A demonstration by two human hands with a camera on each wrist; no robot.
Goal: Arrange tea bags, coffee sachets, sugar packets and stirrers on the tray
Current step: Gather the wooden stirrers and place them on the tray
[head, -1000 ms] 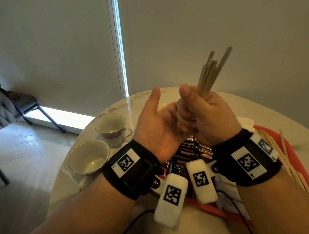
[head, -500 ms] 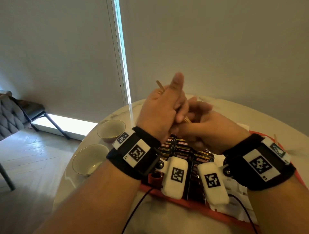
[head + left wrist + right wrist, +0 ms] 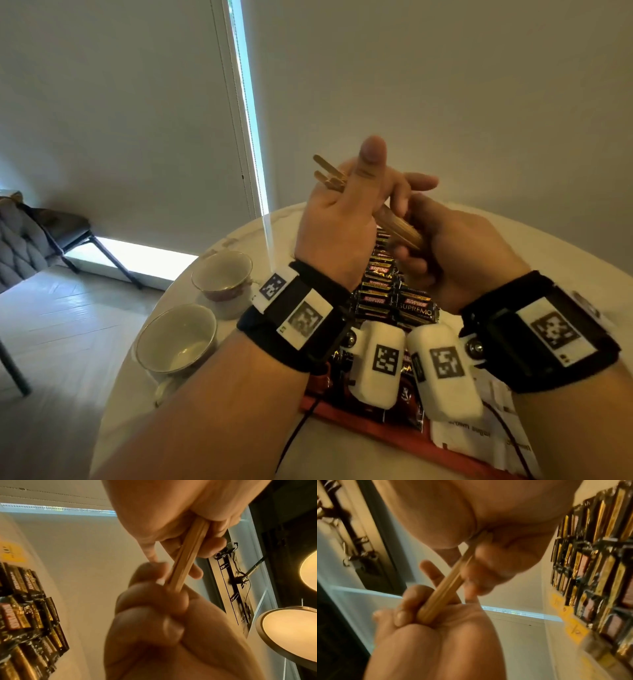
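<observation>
A bundle of wooden stirrers [image 3: 399, 231] is held in the air between both hands, slanting up to the left. My left hand [image 3: 339, 219] grips its upper part with the thumb raised, and the stirrer tips [image 3: 325, 171] poke out behind it. My right hand [image 3: 459, 253] grips the lower end, fingers curled round it. The left wrist view shows the stirrers [image 3: 185, 561] running from one fist to the other, as does the right wrist view of the stirrers [image 3: 450, 585]. Below the hands lie rows of black coffee sachets [image 3: 383, 284] on the red tray [image 3: 376, 431].
White sugar packets [image 3: 479, 435] lie on the tray's near right. Two empty cups [image 3: 222, 274] [image 3: 176, 339] stand on the round white table [image 3: 565, 240] to the left. Yellow packets [image 3: 570, 622] lie beyond the sachets. A chair [image 3: 34, 240] stands at the far left.
The stirrers stood upright in my right hand alone with the left hand open beside it. The left hand has since closed over them and the bundle has tipped to the left.
</observation>
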